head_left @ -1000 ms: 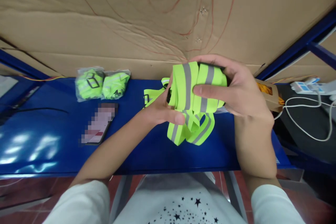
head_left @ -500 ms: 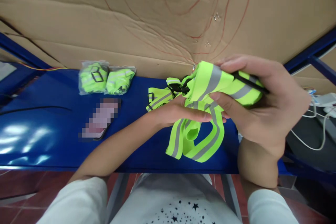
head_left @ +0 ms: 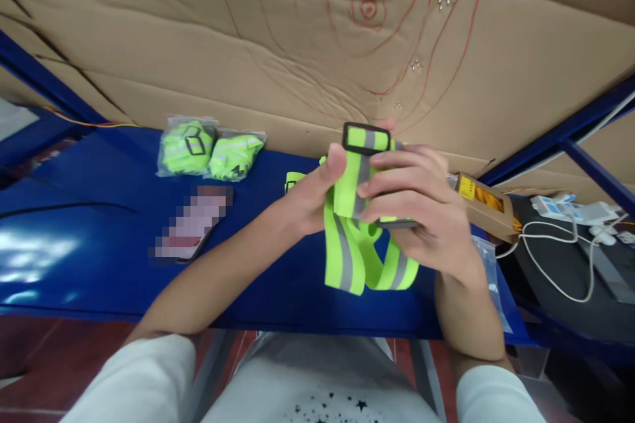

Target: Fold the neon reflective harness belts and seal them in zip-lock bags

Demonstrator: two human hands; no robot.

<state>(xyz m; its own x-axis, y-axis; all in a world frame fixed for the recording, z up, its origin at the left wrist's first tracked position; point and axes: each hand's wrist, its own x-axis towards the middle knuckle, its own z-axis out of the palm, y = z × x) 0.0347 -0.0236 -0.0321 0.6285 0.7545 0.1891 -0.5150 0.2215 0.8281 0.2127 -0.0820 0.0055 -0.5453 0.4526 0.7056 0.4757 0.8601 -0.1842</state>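
Note:
A neon yellow-green reflective strap [head_left: 343, 254] with a grey stripe is bunched between my two hands, above the blue table. My left hand [head_left: 317, 188] grips the bundle from the left, thumb raised; its other fingers are mostly hidden behind the strap. My right hand [head_left: 421, 201] is closed over the bundle's right side, fingers across its front. A black rectangular buckle [head_left: 367, 151] stands at the top of the folded strap, and another dark piece shows under my right fingers. Loose loops hang below. Behind my left wrist, more yellow-green strap [head_left: 294, 180] lies on the table, largely covered.
Two clear bags of yellow-green straps [head_left: 187, 149] lie at the table's back left. A phone [head_left: 196, 225] rests nearer me. To the right are a clear plastic bag [head_left: 489, 271], a cardboard box [head_left: 489, 208] and white cables [head_left: 533, 277]. A cardboard panel [head_left: 198, 66] rises behind.
My right hand has lowered and turned, bringing its back and fingers across the strap bundle. The bundle is now more upright, with a buckle on top. My view has shifted, showing the box at right.

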